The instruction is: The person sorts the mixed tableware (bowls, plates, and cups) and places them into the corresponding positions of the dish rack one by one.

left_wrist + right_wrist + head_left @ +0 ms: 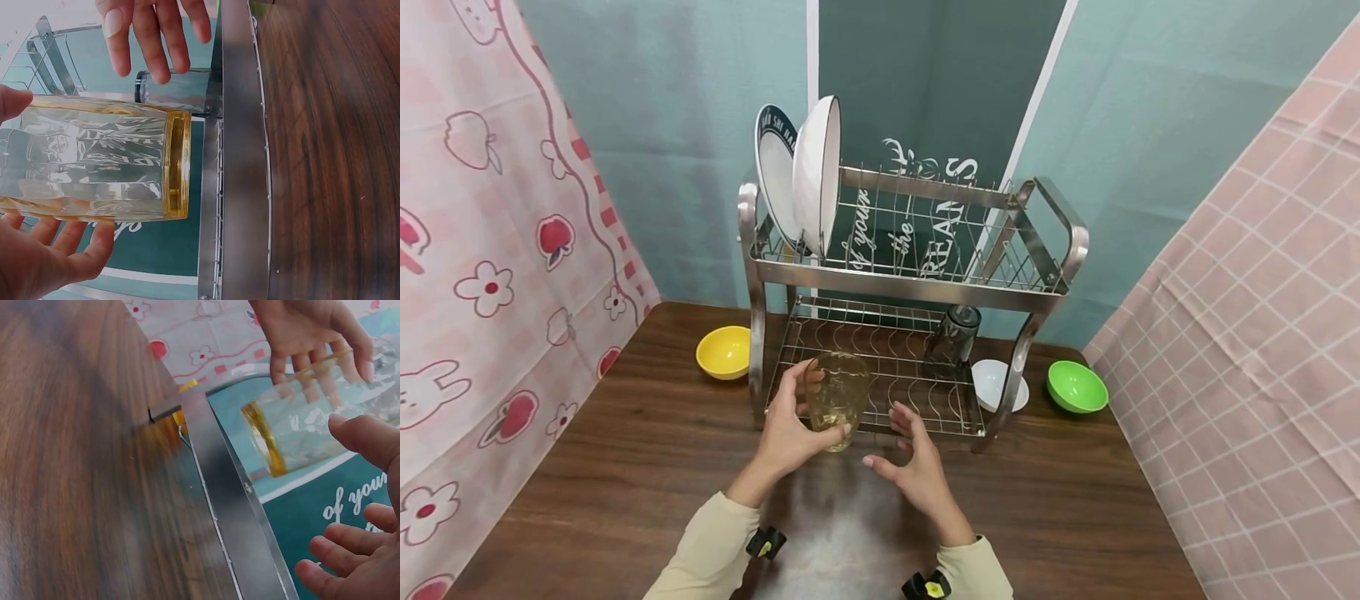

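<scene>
A clear amber-tinted drinking glass [842,387] is held up in front of the dish rack's lower tier by my left hand [790,437]. The thumb lies along its near side and the fingers curl round its left side; its thick amber base [177,165] points down in the left wrist view. To the right of the glass, my right hand [919,468] hovers apart from it, fingers spread and loosely bent, holding nothing. The two-tier metal dish rack [910,287] stands just beyond both hands. A dark grey glass [953,337] sits on its lower tier at the right.
On the rack's upper tier, a plate [772,171] and a white bowl [817,175] stand on edge at the left. A yellow bowl [724,353] lies left of the rack. A white bowl [992,383] and a green bowl [1077,387] are at its right on the wooden table [1060,500].
</scene>
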Available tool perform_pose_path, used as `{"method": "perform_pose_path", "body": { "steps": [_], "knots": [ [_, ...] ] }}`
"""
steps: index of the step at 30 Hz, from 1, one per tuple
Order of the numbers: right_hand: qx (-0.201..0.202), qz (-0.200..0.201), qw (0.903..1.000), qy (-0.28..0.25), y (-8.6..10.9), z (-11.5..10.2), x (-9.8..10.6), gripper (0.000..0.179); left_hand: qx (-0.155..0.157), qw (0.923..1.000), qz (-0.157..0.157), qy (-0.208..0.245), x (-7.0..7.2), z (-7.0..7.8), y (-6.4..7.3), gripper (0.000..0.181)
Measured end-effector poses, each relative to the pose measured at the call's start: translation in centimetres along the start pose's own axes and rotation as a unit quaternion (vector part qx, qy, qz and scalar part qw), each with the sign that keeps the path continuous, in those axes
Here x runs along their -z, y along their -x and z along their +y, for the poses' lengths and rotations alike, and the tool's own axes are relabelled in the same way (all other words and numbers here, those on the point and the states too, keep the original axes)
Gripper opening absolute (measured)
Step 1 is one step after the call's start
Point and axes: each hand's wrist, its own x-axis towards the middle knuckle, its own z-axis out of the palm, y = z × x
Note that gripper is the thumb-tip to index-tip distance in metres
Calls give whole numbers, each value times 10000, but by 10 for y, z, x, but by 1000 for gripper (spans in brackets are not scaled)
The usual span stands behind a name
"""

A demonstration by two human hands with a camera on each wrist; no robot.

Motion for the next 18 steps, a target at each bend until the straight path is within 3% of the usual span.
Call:
{"method": "perform_pose_path", "body": {
  "steps": [11, 18],
  "knots": [
    [349, -251, 9989, -194, -6, 0, -12, 82, 4, 9998, -154, 143, -7, 4, 6, 88],
    [348, -613, 9971, -287, -13, -1, -13, 92, 164, 9979, -348, 529, -15, 5, 10, 89]
  ]
}}
